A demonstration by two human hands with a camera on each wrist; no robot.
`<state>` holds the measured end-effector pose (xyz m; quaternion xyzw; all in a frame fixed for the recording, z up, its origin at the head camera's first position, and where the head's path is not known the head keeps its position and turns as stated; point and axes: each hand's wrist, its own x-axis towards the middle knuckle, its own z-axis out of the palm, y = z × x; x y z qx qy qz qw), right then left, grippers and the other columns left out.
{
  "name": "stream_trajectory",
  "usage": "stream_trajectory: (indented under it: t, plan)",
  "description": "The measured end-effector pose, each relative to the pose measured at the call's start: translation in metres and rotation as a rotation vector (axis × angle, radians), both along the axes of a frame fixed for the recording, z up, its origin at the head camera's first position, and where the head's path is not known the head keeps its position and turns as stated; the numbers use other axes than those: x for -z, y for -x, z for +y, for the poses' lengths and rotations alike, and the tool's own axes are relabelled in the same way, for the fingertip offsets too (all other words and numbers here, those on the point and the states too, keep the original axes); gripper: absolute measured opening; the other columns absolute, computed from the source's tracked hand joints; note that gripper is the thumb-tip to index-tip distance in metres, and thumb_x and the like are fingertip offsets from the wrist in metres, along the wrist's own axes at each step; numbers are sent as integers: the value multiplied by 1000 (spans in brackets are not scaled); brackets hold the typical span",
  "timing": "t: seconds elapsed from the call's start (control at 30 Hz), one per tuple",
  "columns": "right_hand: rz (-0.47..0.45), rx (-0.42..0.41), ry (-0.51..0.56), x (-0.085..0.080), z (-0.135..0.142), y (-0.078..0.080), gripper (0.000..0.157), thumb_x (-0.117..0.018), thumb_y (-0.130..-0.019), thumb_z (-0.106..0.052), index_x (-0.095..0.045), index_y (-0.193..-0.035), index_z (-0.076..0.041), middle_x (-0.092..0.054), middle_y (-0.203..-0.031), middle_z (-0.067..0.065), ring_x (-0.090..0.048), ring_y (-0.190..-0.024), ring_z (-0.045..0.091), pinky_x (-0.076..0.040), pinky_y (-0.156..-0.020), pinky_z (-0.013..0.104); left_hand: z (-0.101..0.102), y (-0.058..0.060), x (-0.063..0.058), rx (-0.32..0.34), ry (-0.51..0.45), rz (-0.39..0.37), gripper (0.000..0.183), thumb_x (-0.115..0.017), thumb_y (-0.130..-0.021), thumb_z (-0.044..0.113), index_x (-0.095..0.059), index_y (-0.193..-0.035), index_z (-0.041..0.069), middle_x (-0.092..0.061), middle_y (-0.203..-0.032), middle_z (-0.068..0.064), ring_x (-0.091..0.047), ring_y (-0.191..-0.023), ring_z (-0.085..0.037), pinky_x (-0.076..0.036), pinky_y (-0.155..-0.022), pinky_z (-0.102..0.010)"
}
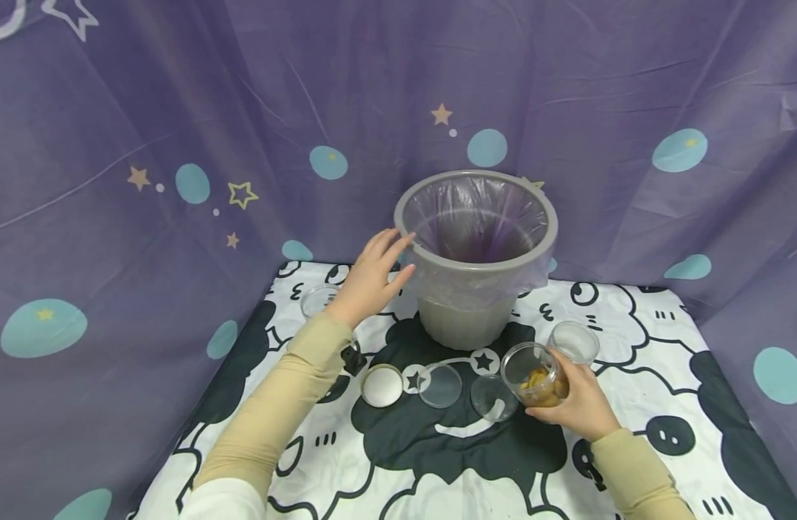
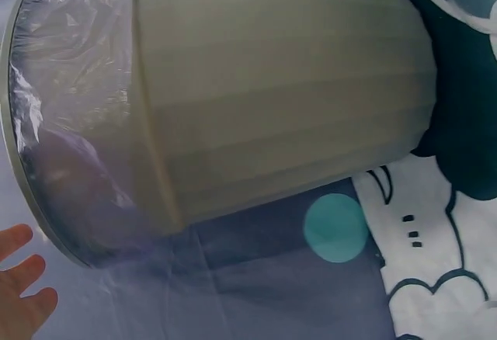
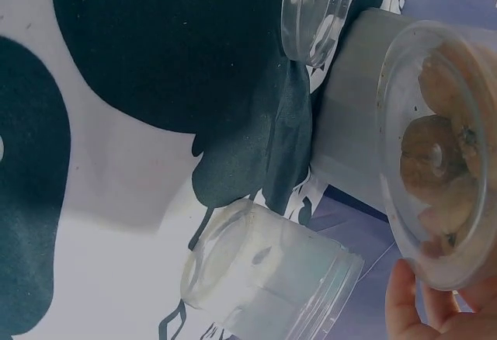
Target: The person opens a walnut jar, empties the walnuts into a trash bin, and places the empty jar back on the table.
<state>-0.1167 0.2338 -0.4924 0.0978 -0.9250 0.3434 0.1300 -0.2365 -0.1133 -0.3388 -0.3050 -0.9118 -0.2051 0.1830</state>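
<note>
My right hand point(image 1: 580, 401) grips a clear plastic jar point(image 1: 514, 365) around its side. The jar is tilted, with its mouth facing up and left. Several rounded brown-orange pieces point(image 3: 435, 154) lie in its bottom; what they are I cannot tell. My left hand point(image 1: 366, 278) is raised beside a grey waste bin point(image 1: 466, 328), fingers spread and fingertips right at the rim. In the left wrist view, that hand point(image 2: 19, 301) shows at the lower left, next to the rim. A thin see-through bag point(image 1: 496, 285) lines the bin and folds over its rim.
A second clear jar point(image 1: 575, 341) stands behind my right hand. In front of the bin lie two clear round lids point(image 1: 440, 386) and a white round lid or container point(image 1: 382, 386) with a gold rim. Another clear round piece point(image 1: 315, 297) is partly behind my left hand. A purple curtain point(image 1: 372, 87) hangs behind.
</note>
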Motion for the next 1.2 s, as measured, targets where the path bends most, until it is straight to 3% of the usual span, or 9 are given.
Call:
stream_trajectory:
  t: [0.2,0.43,0.8,1.03,1.2]
  plan:
    - [-6,2,-2,-1,1,1,104,-94,-46,-29,-46,-133,-1,-63,-112,25,-51,-95,37,-44,-81,52,14,8,-12,20,139,-18,51,-43,-101,36,-35,-148,18,-25,-154,-17,-19,-143,-38,-12,-119,-47]
    - [-18,10,-13,-2,1,0,104,-94,-46,-30,-45,-134,-1,-64,-110,24,-51,-95,35,-44,-80,50,23,17,-13,31,246,-23,49,-39,-102,39,-36,-147,19,-27,-154,-16,-19,-143,-38,-13,-118,-50]
    - [15,11,-24,-6,6,5,103,-94,-46,-28,-46,-133,1,-62,-112,25,-50,-96,41,-45,-80,55,26,17,-15,47,269,-34,48,-38,-102,38,-37,-147,20,-29,-154,-11,-18,-144,-34,-14,-118,-51]
    - [6,31,-59,-24,13,8,103,-94,-47,-28,-45,-134,-4,-62,-102,24,-50,-93,35,-46,-75,51,24,18,-17,58,288,-29,48,-38,-102,39,-40,-145,20,-33,-152,-10,-23,-143,-35,-14,-118,-49]
    - [-11,46,-81,-41,22,10,106,-93,-50,-29,-40,-138,-4,-59,-105,26,-48,-94,36,-46,-74,55,23,17,-20,61,307,-46,48,-37,-101,41,-40,-145,22,-35,-151,-8,-23,-143,-32,-13,-119,-45]
